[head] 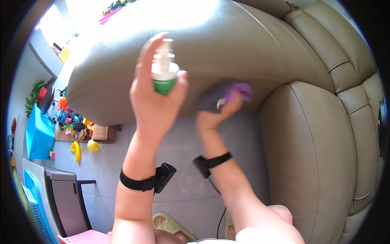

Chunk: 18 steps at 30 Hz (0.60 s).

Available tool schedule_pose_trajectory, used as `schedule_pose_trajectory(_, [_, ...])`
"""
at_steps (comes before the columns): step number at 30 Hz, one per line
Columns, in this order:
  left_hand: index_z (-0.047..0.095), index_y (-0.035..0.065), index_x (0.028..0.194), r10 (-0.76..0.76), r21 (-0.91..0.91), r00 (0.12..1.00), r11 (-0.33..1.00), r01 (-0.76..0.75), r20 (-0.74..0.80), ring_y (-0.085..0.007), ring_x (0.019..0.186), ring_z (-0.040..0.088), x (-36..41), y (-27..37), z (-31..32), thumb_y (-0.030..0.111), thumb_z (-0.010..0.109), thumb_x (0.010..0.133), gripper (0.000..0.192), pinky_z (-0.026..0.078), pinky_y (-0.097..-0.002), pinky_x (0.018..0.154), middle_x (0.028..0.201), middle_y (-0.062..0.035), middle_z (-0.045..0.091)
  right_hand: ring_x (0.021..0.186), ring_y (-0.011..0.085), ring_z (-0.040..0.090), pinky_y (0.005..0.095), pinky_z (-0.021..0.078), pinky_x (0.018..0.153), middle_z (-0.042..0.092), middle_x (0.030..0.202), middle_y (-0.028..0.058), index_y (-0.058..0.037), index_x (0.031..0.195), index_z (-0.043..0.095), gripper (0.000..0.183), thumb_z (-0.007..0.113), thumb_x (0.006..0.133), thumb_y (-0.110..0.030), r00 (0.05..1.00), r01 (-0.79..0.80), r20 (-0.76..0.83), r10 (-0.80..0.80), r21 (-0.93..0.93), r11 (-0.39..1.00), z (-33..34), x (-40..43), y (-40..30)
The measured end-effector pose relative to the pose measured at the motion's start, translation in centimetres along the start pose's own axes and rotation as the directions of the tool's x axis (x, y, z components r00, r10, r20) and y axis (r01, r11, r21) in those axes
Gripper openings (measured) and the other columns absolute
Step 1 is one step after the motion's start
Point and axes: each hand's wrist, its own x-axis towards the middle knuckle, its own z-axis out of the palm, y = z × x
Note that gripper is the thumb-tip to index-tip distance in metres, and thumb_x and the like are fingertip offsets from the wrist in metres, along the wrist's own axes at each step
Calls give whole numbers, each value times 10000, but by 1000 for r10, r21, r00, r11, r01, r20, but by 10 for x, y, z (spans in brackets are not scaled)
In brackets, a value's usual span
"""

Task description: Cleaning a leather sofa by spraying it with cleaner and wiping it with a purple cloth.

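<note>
My left hand (154, 100) grips a green spray bottle (164, 86) with a white pump top (164, 58), held upright over the beige leather sofa (231, 45). The fingers wrap its far side and the thumb lies on the near side. My right hand (224, 108) holds a bunched cloth (218, 93), dark grey with a purple part (243, 90), close to the sofa's front face. Motion blurs that hand and the cloth, so I cannot tell whether the cloth touches the leather. Each forearm wears a black strap with a small black device.
Another sofa section (307, 152) stands on the right. Toys (71, 122) are heaped at the left beside a blue bin (39, 134). A yellow toy banana (77, 151) lies on the grey tiled floor (182, 170). A grey cabinet (65, 201) and pink seat (88, 237) are at lower left.
</note>
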Motion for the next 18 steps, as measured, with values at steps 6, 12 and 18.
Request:
schedule_pose_trajectory(6, [486, 98, 1434, -10, 66, 1000, 998, 11, -10, -117, 888, 568, -11, -4, 9, -26, 686, 834, 644, 489, -262, 813, 1086, -51, 613, 984, 363, 578, 441, 487, 861, 614, 979, 128, -120, 984, 705, 219, 693, 772, -176, 648, 317, 720, -247, 39, 948, -1, -36, -13])
schedule_pose_trajectory(12, [480, 135, 1443, 31, 29, 1000, 999, -31, -5, -100, 781, 590, 3, -14, 9, -18, 688, 836, 660, 506, -253, 709, 1024, -52, 622, 1113, 416, 505, 516, 377, 996, 544, 1165, 228, 28, 1192, 551, 414, 531, 778, 27, 995, 87, 68, -68, -349, 933, -65, 105, 74])
schedule_pose_trajectory(18, [502, 152, 1423, -93, 97, 990, 990, 104, -109, -136, 848, 622, 8, -6, 4, 12, 693, 824, 644, 521, -284, 757, 1078, -72, 625, 1148, 408, 497, 510, 368, 1013, 537, 1226, 226, 13, 1263, 530, 489, 608, 783, -40, 999, 25, 36, -15, -302, 953, 22, 11, -26])
